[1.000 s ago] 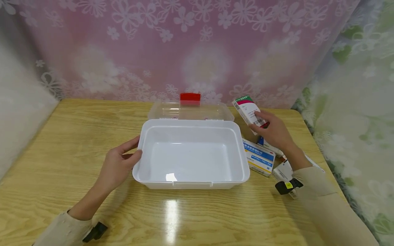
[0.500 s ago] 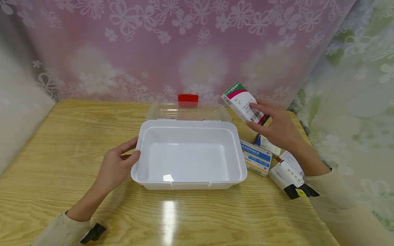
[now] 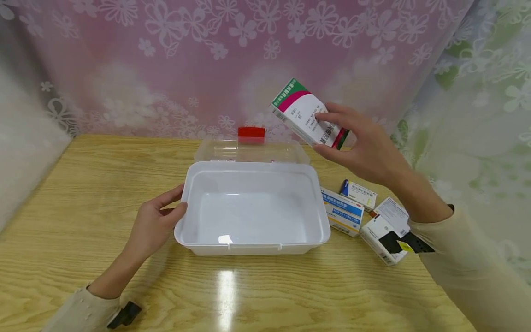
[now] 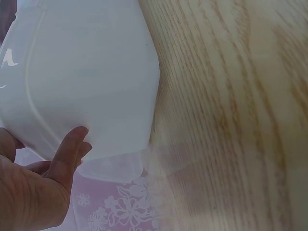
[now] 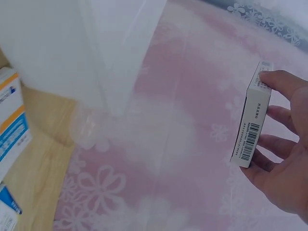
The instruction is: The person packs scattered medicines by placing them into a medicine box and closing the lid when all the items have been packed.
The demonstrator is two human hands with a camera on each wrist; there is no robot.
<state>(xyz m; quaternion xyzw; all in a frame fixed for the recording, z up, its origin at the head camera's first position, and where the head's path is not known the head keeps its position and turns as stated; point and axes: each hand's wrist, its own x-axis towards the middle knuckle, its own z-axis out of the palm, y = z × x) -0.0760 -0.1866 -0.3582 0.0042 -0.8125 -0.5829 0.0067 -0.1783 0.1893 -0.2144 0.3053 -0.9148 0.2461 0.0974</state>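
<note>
In the head view, a white plastic storage box [image 3: 253, 210] stands on the table, its clear lid [image 3: 271, 151] with a red latch [image 3: 251, 133] folded back behind it. My left hand [image 3: 155, 223] grips the box's left rim, thumb at the edge and fingers on the outer wall [image 4: 96, 96]. Raised above the table to the right of the lid, my right hand [image 3: 365, 145] holds a white, green and magenta medicine box [image 3: 304, 113] by its lower end. The right wrist view shows the barcode side of that medicine box [image 5: 252, 120] between thumb and fingers.
Several medicine boxes lie right of the storage box: a blue and white one [image 3: 342, 213] against its wall, a small one [image 3: 361, 194] behind, and white ones [image 3: 379, 230] partly under the right wrist strap. A pink flowered curtain [image 3: 186, 69] hangs at the table's back edge.
The right hand has lifted the green and magenta medicine box up and to the left, away from the other boxes. My left hand stays on the storage box's rim.
</note>
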